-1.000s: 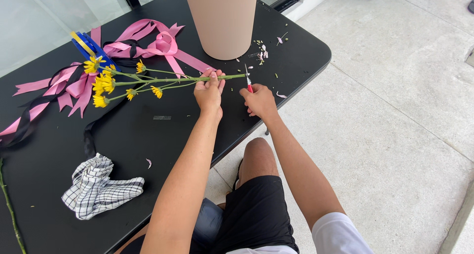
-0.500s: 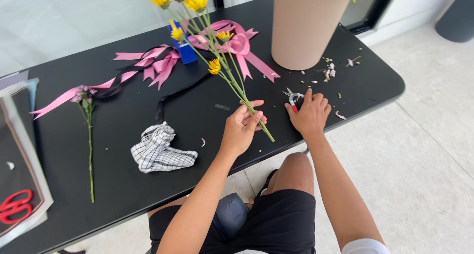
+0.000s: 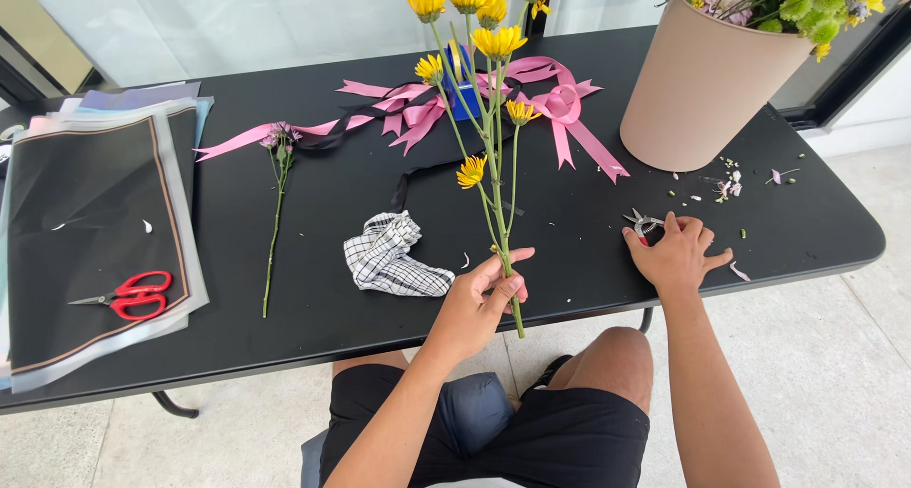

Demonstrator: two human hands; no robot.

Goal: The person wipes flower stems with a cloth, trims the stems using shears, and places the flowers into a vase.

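While my left hand (image 3: 479, 303) pinches the stems (image 3: 500, 227) upright, my right hand (image 3: 678, 253) curls over the snips (image 3: 645, 224): grip low, cut clean.

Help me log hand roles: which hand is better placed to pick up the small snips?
Right. The right hand already rests on the snips, while the left hand grips the yellow flower stems.
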